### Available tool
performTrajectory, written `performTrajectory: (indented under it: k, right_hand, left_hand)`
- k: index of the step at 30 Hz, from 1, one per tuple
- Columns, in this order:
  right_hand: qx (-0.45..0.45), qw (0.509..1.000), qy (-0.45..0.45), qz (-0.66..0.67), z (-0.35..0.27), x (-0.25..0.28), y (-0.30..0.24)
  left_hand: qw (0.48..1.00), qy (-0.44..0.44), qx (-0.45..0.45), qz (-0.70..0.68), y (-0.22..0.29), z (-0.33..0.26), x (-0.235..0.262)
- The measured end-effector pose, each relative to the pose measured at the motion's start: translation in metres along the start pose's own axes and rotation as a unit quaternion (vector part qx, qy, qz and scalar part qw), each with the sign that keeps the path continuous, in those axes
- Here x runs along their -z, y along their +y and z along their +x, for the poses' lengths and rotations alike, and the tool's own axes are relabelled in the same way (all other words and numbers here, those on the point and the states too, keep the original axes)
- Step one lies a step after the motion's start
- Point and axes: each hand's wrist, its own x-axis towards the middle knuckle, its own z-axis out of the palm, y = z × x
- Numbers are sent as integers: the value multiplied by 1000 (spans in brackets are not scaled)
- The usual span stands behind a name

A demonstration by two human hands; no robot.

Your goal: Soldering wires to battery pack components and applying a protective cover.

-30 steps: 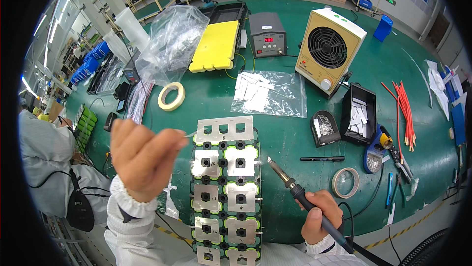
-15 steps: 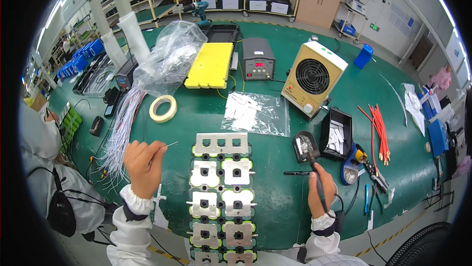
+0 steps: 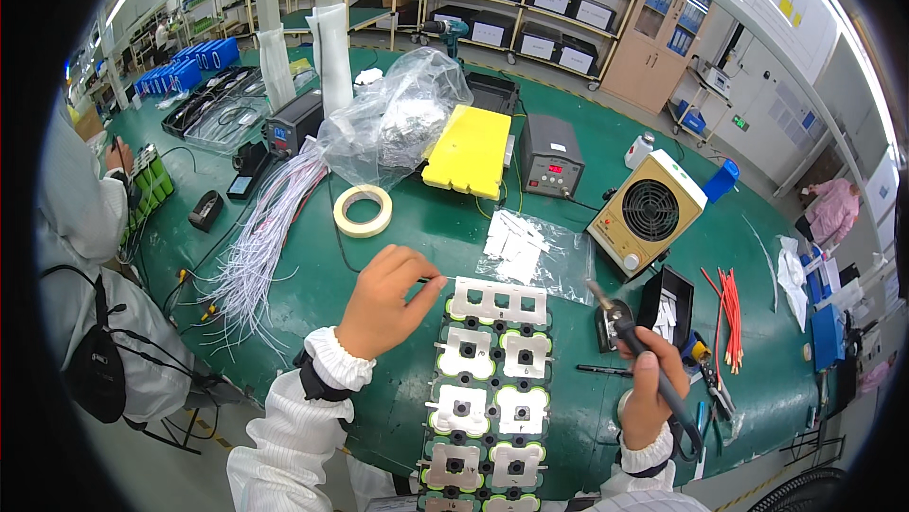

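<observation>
My right hand [image 3: 653, 384] grips a soldering iron [image 3: 629, 327] by its dark handle, its tip pointing up and away above the work surface. Thumb and forefinger of my left hand [image 3: 390, 299] are pinched on a thin solder wire [image 3: 449, 279], close to the upper left corner of the battery pack. The battery pack [image 3: 490, 372] lies lengthwise before me, with square metal tabs in two columns and green cell edges. Across its far end runs a metal strip [image 3: 466, 300] with square cutouts. A small dark tray [image 3: 606, 334] is partly hidden behind the iron.
Beyond the pack lie a plastic bag of white pieces [image 3: 559, 261], a tape roll [image 3: 339, 212], and a bundle of white wires [image 3: 251, 270]. A soldering station [image 3: 552, 157] and a beige fan unit [image 3: 606, 225] stand farther back. Red wires [image 3: 727, 323] lie right. Another person's sleeve [image 3: 80, 199] is left.
My left hand has moved right, up to the pack's far end. The iron has been lifted from the small dark tray. The view has shifted and tilted.
</observation>
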Motion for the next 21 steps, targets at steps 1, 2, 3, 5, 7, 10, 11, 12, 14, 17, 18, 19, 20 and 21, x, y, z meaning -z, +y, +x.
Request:
performTrajectory:
  k: [1, 2, 3, 5, 7, 10, 11, 12, 14, 17, 18, 19, 20, 21]
  right_hand:
    - [-6, 1000, -26, 8, 2, -7, -2]
    - [-12, 999, -48, 19, 3, -15, -3]
    - [-7, 998, -56, 18, 4, -23, -4]
    - [14, 996, -88, 9, 8, -35, -5]
    - [39, 993, -110, 17, 11, -46, -6]
    - [60, 987, -142, -48, 16, -54, -8]
    - [79, 987, -135, -44, 16, -57, -7]
    - [78, 986, -137, -45, 16, -58, -7]
    - [77, 984, -146, -61, 15, -58, -8]
    - [84, 982, -152, -71, 15, -59, -7]
    - [83, 981, -160, -70, 14, -60, -7]
    - [85, 982, -151, -68, 14, -60, -7]
    - [87, 984, -143, -66, 13, -61, -7]
    - [87, 983, -145, -66, 13, -61, -7]
  left_hand:
    - [999, -13, -25, 29, 0, 3, 0]
    - [997, -32, -44, 58, 0, 5, -1]
    - [997, -24, -49, 58, 1, 7, -2]
    - [993, -43, -61, 88, 2, 11, -5]
    - [993, -32, -71, 86, 3, 15, -9]
    - [993, -32, -76, 79, 2, 19, -14]
    - [994, -41, -73, 76, 1, 20, -15]
    - [994, -35, -75, 77, 0, 20, -16]
    - [993, -45, -74, 76, -2, 20, -18]
    - [993, -51, -80, 73, -5, 19, -20]
    - [993, -46, -83, 75, -5, 20, -21]
    - [992, -46, -86, 77, -5, 20, -21]
    - [992, -52, -85, 78, -5, 20, -22]
    - [992, -46, -89, 79, -5, 20, -22]
